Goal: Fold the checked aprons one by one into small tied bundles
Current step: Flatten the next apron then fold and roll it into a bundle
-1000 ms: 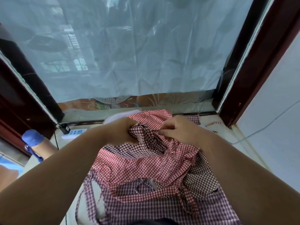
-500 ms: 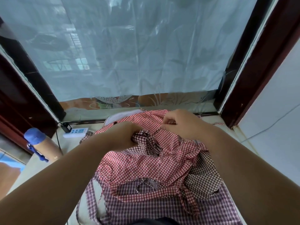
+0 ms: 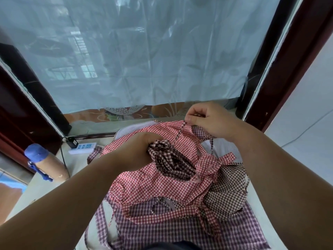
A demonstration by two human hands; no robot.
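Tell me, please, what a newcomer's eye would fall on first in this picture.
First comes the heap of checked aprons at centre, in red, purple and brown. On top of it the left hand grips a dark bundle, while the right hand pinches a thin strap above the heap's far edge. Behind them hangs a pale translucent sheet.

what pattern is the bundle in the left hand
The small folded cloth bundle is dark brown and white check; head view.
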